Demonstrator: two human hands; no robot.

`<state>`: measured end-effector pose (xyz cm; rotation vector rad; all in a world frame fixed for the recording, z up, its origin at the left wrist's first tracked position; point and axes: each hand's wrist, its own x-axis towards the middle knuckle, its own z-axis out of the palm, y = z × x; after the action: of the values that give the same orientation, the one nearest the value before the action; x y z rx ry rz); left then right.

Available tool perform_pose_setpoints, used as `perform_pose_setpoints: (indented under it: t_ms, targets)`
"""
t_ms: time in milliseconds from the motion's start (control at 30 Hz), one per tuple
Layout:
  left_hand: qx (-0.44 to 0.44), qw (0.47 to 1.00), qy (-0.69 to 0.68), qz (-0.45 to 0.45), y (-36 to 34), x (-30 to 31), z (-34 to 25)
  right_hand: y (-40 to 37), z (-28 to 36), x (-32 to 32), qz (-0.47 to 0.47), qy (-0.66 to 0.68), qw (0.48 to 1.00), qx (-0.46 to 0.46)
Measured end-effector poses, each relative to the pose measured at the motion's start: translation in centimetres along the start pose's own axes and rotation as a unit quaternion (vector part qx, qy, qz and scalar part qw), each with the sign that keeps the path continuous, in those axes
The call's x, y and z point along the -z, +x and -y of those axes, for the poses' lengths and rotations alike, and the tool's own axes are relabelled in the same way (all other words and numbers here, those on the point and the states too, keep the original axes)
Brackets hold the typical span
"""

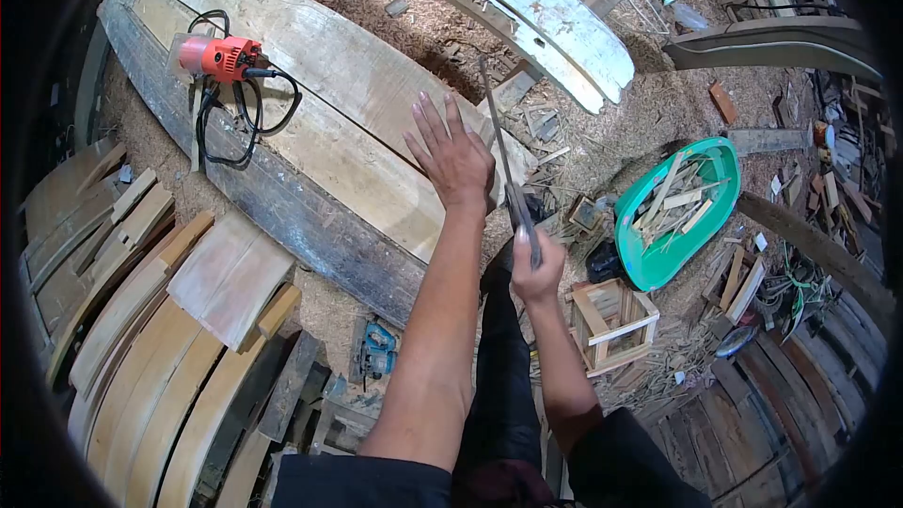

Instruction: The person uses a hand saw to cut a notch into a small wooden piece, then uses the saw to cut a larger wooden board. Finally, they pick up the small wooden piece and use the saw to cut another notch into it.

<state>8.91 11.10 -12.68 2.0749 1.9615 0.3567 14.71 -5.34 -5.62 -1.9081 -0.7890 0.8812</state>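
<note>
sawdust-strewn floor carries long planks (329, 66) with a red router (221, 56) at left, its lettering too small to read, then the left hand (456, 160) spread open, just beside a thin dark strip (496, 113) whose lower end the right hand (536, 268) clasps, left of a green tub (715, 169).

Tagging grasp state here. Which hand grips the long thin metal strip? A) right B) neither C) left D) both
A: the right hand is closed around the lower end of the metal strip, while the left hand is open, fingers spread.
</note>
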Motion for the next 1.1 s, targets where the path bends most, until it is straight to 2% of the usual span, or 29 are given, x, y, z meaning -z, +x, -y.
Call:
perform_pose_setpoints:
  t_ms: [167,300,400,500,533,633,667,733,800,933,1033,1100]
  targets:
    - [0.007,1.000,0.006,0.016,-0.2,0.1,0.1,-3.5,0.8,1.6,-0.021,-0.016,1.000,-0.005]
    - [0.003,1.000,0.002,0.026,0.1,0.6,-0.2,2.1,2.2,-0.8,-0.006,-0.033,0.999,-0.022]
    - [0.003,1.000,-0.003,0.021,0.1,0.4,-0.1,-2.1,2.7,1.0,-0.012,-0.037,0.999,-0.009]
    - [0.006,1.000,0.000,0.025,0.1,0.4,-0.1,-2.2,3.1,1.6,-0.016,-0.031,0.999,-0.018]
    - [0.003,1.000,-0.002,0.025,0.2,0.5,-0.2,-0.1,3.9,1.1,-0.005,-0.027,0.998,-0.053]
    - [0.003,1.000,-0.005,0.028,0.0,0.7,-0.2,3.4,4.0,-0.6,0.005,-0.011,0.999,-0.052]
    - [0.004,1.000,-0.005,0.028,0.1,0.7,-0.4,2.1,3.0,-0.2,-0.012,-0.062,0.998,0.021]
    - [0.007,1.000,-0.002,0.027,0.1,0.6,0.0,-1.9,3.8,1.4,-0.009,-0.025,0.999,-0.027]
    - [0.006,1.000,0.001,0.024,0.0,0.3,0.0,-2.7,3.9,2.6,0.008,-0.023,0.998,-0.055]
    - [0.013,1.000,-0.002,0.024,-0.1,0.6,-0.1,3.9,4.4,-0.4,0.010,-0.046,0.998,-0.041]
    - [0.010,1.000,-0.004,0.017,0.6,0.5,-0.4,1.4,3.7,1.0,0.012,-0.033,0.999,-0.013]
    - [0.015,1.000,0.003,0.017,0.1,0.4,-0.3,-1.1,3.7,1.9,0.011,-0.035,0.999,-0.030]
